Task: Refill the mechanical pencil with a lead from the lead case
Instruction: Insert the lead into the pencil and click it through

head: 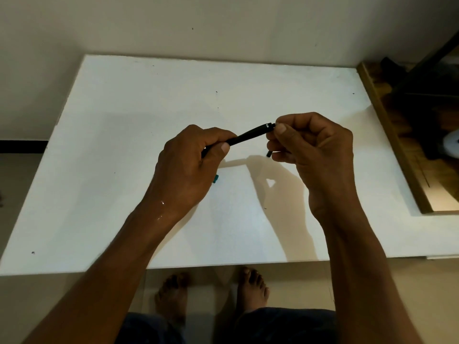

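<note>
We see a plain white tabletop (124, 145) with a few tiny dark specks, and above it a black mechanical pencil (248, 135) carrying a small white mark near its upper end. A teal bit (215, 179) peeks out beside the left palm, perhaps the lead case, though too little shows to tell. At the right edge lies a brown wooden board (397, 150), and the wall (223, 26) is off-white.

A white tabletop (149, 100) fills the middle of the view, speckled with a few tiny dark marks. Behind its far edge rises a plain off-white wall (223, 23). To the table's right lies a wooden board (397, 155), partly in shadow. Below the table's near edge shows beige floor (397, 294). The light is dim and warm.
</note>
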